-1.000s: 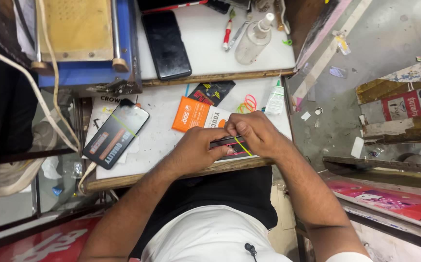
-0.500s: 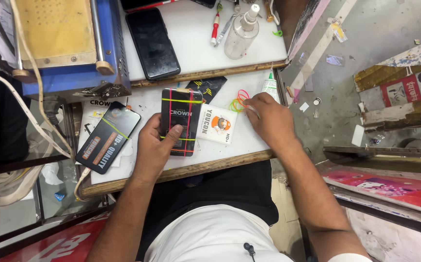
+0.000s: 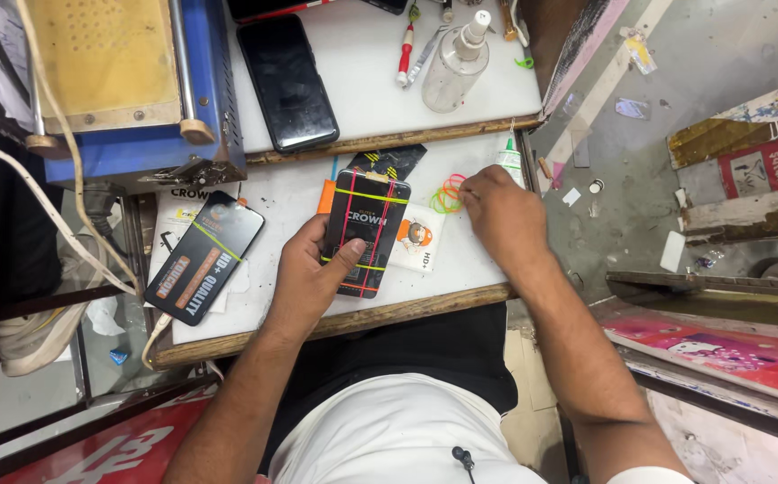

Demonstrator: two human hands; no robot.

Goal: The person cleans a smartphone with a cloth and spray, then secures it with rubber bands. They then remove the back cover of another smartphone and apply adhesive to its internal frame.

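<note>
A flat black package (image 3: 364,235), already bound with several coloured rubber bands, is held upright over the white work table (image 3: 299,202) by the left hand (image 3: 310,278), thumb and fingers closed round its lower end. The right hand (image 3: 501,215) rests at a small heap of loose rubber bands (image 3: 448,194), fingertips curled onto it. Banding seems half done; another band likely needs picking. A second black package (image 3: 203,256) with orange labels lies to the left; a white one (image 3: 416,237) lies just behind.

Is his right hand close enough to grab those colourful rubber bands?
Probably yes. The right hand lies on the white table with its fingertips right at the pile of rubber bands, and nothing lies between them. The left hand is busy holding the banded black phone.
</note>
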